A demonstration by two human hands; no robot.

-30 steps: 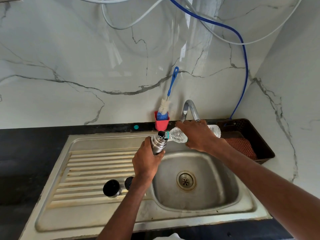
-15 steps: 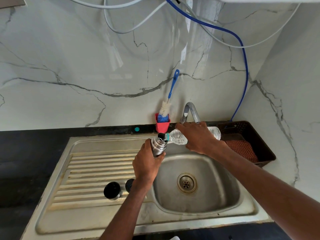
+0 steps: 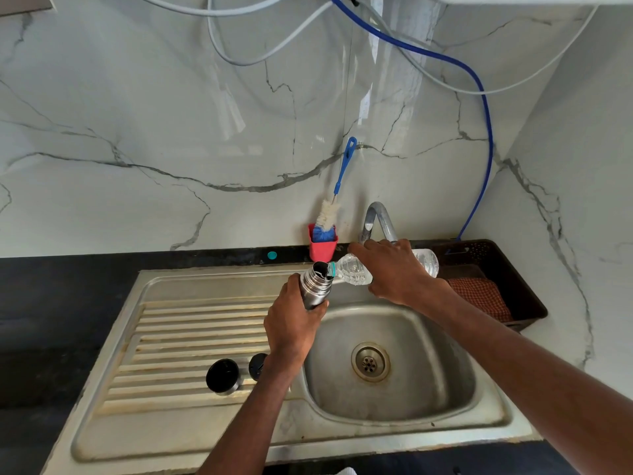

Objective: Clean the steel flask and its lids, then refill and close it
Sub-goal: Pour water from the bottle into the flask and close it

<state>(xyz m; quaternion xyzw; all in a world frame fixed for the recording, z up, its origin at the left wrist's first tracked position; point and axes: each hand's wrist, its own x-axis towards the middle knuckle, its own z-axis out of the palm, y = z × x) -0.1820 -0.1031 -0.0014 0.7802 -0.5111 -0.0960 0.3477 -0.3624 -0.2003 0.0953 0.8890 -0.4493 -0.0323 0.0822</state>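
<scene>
The left hand (image 3: 291,323) is gripping the open flask (image 3: 315,284) over the sink (image 3: 394,406), while the right hand (image 3: 394,269) is clasping a tipped bottle (image 3: 352,269), mouth at the flask's rim. At the flask's 7 o'clock, two lids (image 3: 222,376) are lying on the drainboard; at 12 o'clock, a red cup (image 3: 322,248) is holding a brush (image 3: 329,214).

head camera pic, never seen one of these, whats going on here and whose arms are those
The camera sits on a person's head, looking down, so the arms are their own. The left hand grips an open steel flask over a steel sink. The right hand tips a clear plastic bottle, its mouth at the flask's opening. Two dark flask lids rest on the ribbed drainboard. Behind stand a bottle brush in a red holder and a tap.
</scene>
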